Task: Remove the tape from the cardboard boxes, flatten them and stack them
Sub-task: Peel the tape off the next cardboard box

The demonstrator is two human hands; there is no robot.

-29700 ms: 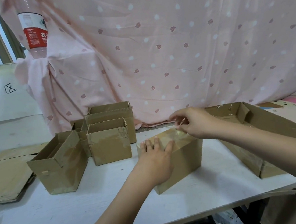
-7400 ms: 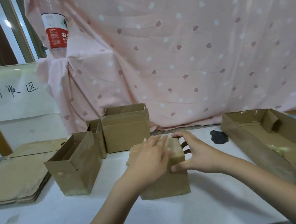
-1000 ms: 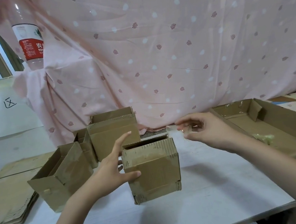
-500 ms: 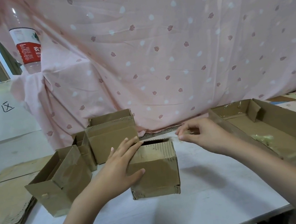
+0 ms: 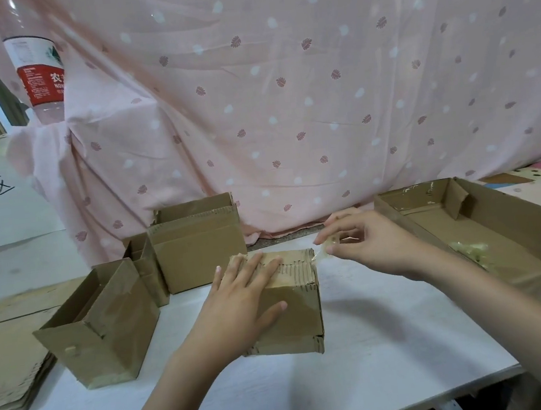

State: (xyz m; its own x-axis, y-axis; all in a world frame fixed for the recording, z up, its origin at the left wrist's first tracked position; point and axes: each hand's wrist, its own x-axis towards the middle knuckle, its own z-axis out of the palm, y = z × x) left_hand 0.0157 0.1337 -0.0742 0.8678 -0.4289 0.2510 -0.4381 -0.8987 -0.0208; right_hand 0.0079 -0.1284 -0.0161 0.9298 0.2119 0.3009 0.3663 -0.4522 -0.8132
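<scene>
Rightward, tape (image 5: 318, 256) between pinching fingers (image 5: 331, 249).

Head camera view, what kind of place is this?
Probably a makeshift cardboard recycling bench: brown cardboard boxes on a white table, a stack of flattened cardboard, and a hung pink patterned cloth behind.

Small cardboard box (image 5: 286, 306) upright at desk centre, corrugated top edge exposed, clear tape strip (image 5: 322, 253) lifting off its upper right corner. Three open boxes (image 5: 108, 322) cluster left of it. Flattened cardboard stack (image 5: 8, 359) far left.
</scene>
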